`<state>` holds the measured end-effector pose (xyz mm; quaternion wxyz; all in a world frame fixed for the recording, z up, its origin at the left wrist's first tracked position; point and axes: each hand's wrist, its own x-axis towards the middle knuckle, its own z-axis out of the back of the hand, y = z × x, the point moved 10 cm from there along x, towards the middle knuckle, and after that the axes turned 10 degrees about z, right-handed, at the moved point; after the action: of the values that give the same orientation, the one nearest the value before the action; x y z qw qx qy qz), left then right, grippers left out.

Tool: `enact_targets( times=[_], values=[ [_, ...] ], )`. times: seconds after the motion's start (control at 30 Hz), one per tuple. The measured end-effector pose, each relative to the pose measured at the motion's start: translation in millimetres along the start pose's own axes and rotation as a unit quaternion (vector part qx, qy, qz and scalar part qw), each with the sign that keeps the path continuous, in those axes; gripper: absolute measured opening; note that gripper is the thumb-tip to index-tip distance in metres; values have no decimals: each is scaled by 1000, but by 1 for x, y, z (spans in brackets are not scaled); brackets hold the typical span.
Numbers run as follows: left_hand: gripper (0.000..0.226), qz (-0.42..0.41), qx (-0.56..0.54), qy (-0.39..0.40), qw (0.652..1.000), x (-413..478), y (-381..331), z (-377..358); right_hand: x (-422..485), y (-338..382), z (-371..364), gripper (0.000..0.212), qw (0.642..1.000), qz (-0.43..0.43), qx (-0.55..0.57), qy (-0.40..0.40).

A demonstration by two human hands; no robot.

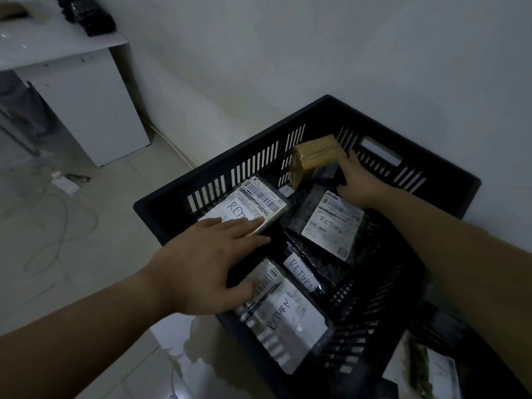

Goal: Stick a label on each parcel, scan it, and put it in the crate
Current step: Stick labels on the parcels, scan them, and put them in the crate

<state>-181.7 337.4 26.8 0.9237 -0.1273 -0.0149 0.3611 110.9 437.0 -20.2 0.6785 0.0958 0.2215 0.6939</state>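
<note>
Both my arms reach down into the black slatted crate (230, 156), which sits on the tiled floor against the white wall. My left hand (207, 263) is flat and spread, gripping nothing. Its straight fingers rest on the near edge of the parcel with the barcode label (259, 203), which lies along the crate's far left side with "RETURN" handwritten on it. My thumb touches the top of the nearest parcel (285, 321), a clear-wrapped packet at the crate's near corner, also marked "RETURN".

My right hand (359, 182) is deep in the far corner of the crate, fingers curled round the right side of the brown box (313, 158). The box is wrapped in shiny tape and stands tilted against the slatted wall. Just below that hand lies a black bag (331, 223) with a white shipping label facing up. Between it and the nearest parcel there is another black packet with a white strip (302, 272) reading "RETURN".

Off to the left stands a white table (72, 47) with dark things (86, 15) piled on it. Pale cables (57, 211) loop over the floor near its foot.
</note>
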Motion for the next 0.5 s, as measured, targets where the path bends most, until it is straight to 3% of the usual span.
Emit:
enact_targets(
  times=[0.13, 0.33, 0.5],
  values=[
    [68, -3, -3, -12, 1000, -3, -2, 6, -52, 27, 3, 94, 1000, 13, -9, 25],
    [60, -7, 9, -14, 1000, -7, -5, 11, -177, 82, 21, 85, 994, 50, -85, -47],
    [69, -26, 41, 6, 999, -9, -13, 12, -291, 68, -7, 74, 998, -8, -54, 21]
  ],
)
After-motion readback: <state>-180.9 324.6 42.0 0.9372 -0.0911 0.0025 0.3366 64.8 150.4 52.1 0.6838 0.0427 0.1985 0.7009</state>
